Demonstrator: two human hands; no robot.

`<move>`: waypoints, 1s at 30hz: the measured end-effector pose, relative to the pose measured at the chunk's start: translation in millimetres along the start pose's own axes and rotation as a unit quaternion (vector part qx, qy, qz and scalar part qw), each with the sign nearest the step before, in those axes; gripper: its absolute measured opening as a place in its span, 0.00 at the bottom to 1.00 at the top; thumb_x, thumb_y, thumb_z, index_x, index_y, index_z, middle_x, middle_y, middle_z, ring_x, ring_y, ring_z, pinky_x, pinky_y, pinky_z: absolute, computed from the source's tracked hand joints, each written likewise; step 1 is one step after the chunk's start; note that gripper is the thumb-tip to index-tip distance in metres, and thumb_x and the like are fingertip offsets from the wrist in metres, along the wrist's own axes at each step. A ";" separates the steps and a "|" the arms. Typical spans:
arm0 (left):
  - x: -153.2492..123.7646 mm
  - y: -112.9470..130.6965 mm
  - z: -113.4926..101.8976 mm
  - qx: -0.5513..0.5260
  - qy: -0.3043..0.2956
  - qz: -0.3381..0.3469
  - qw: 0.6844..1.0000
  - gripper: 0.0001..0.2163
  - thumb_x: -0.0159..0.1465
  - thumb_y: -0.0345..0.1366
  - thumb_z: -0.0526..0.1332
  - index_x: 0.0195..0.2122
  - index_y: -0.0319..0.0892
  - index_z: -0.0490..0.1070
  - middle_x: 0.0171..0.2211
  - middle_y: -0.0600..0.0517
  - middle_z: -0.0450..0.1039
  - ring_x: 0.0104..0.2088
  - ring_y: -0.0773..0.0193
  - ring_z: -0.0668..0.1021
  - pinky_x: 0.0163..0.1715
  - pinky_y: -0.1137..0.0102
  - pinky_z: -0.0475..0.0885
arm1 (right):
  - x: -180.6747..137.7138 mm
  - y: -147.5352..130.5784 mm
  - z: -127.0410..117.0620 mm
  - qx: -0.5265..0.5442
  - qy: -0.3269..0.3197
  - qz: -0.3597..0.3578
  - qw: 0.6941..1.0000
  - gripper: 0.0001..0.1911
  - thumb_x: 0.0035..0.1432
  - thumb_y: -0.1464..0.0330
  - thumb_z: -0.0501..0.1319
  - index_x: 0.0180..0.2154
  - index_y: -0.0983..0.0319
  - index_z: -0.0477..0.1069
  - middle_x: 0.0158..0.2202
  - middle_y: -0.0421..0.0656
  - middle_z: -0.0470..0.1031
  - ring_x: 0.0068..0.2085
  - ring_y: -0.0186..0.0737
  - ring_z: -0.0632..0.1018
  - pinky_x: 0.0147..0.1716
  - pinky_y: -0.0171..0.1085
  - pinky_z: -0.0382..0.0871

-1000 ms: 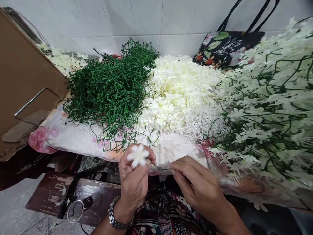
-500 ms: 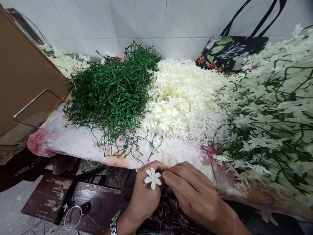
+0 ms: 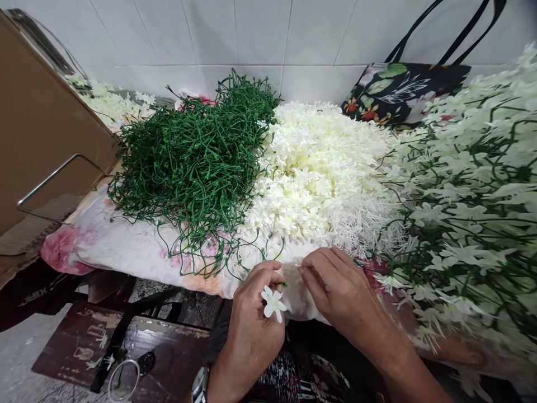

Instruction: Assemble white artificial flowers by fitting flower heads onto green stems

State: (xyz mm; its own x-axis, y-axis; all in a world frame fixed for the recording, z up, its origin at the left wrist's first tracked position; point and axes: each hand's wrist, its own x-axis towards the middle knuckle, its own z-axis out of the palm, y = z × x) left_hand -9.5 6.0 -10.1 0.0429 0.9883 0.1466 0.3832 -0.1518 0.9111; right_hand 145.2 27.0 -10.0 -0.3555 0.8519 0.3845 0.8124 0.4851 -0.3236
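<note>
My left hand [image 3: 257,313], a watch [image 3: 200,385] at its wrist, is closed around a green artificial stem whose tip [image 3: 284,284] pokes out by the thumb. One white artificial flower [image 3: 273,303] sits on that hand's near side. My right hand [image 3: 342,291] hovers close to the loose white blossoms, fingertips pinched together; whether anything is between them is hidden. Beyond the hands lie a heap of green plastic stems [image 3: 188,157] and a pile of white flower heads [image 3: 319,168]. Finished-looking flowers on stems [image 3: 465,224] are heaped at the right.
A floral cloth [image 3: 126,243] covers the work surface. At left stands a cardboard box [image 3: 46,123] with a wire handle [image 3: 46,182]. A black floral bag [image 3: 403,92] leans against the tiled wall [image 3: 260,33]. Below left is a worn brown wooden board [image 3: 168,347].
My right hand has parted from the left and moved up and right toward the white blossoms. The left hand shifted slightly right, and a green stem tip now shows beside its thumb.
</note>
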 end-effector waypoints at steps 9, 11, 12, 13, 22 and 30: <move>0.4 1.0 -4.0 -0.006 0.027 -0.022 0.999 0.11 0.52 0.20 0.52 0.24 0.43 0.66 0.37 0.45 0.76 0.54 0.50 0.72 0.40 0.61 0.74 | 24.4 -4.6 5.4 0.034 -0.052 -0.030 0.998 0.09 0.61 0.77 0.52 0.29 0.64 0.67 0.31 0.46 0.68 0.34 0.40 0.68 0.33 0.37 0.62; 1.0 0.9 -3.2 -0.009 0.028 -0.011 0.999 0.11 0.52 0.19 0.52 0.24 0.43 0.66 0.34 0.46 0.76 0.53 0.50 0.72 0.39 0.61 0.74 | 26.6 -5.3 9.8 0.023 -0.072 -0.030 0.997 0.09 0.61 0.76 0.52 0.30 0.64 0.68 0.32 0.46 0.69 0.34 0.41 0.67 0.34 0.38 0.62; 1.0 0.7 -2.6 -0.010 0.032 -0.007 0.999 0.11 0.52 0.19 0.52 0.24 0.43 0.67 0.35 0.46 0.75 0.51 0.50 0.73 0.39 0.62 0.74 | 26.9 -5.6 12.1 0.021 -0.071 -0.031 0.997 0.10 0.61 0.76 0.52 0.30 0.64 0.68 0.31 0.46 0.69 0.34 0.40 0.67 0.34 0.38 0.62; 0.9 0.3 -1.9 -0.012 0.037 -0.004 0.999 0.11 0.52 0.19 0.52 0.25 0.43 0.67 0.37 0.46 0.75 0.49 0.51 0.75 0.38 0.62 0.74 | 26.8 -5.8 14.2 0.022 -0.066 -0.033 0.997 0.10 0.62 0.75 0.51 0.30 0.64 0.68 0.31 0.46 0.69 0.34 0.40 0.67 0.34 0.38 0.62; -0.6 -2.9 1.1 -0.011 0.032 -0.008 0.999 0.11 0.52 0.20 0.51 0.28 0.42 0.68 0.38 0.48 0.74 0.38 0.59 0.78 0.35 0.67 0.73 | 15.7 -0.4 8.3 0.073 -0.019 -0.005 0.997 0.12 0.61 0.76 0.49 0.27 0.63 0.65 0.28 0.44 0.66 0.31 0.39 0.67 0.31 0.37 0.63; 4.3 4.0 0.6 0.023 -0.008 0.013 1.000 0.13 0.50 0.20 0.49 0.30 0.42 0.67 0.28 0.52 0.73 0.28 0.64 0.75 0.28 0.72 0.69 | -2.7 10.1 -12.0 0.010 0.048 0.034 0.998 0.10 0.61 0.77 0.51 0.28 0.63 0.64 0.29 0.45 0.65 0.33 0.40 0.69 0.35 0.39 0.64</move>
State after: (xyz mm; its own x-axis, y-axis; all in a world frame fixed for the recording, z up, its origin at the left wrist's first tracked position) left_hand -7.2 9.6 -6.0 0.0681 0.9843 0.1630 0.4233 -0.1765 0.8887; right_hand 159.9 27.2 -4.0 -0.2532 0.8608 0.4414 0.8236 0.4312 -0.3684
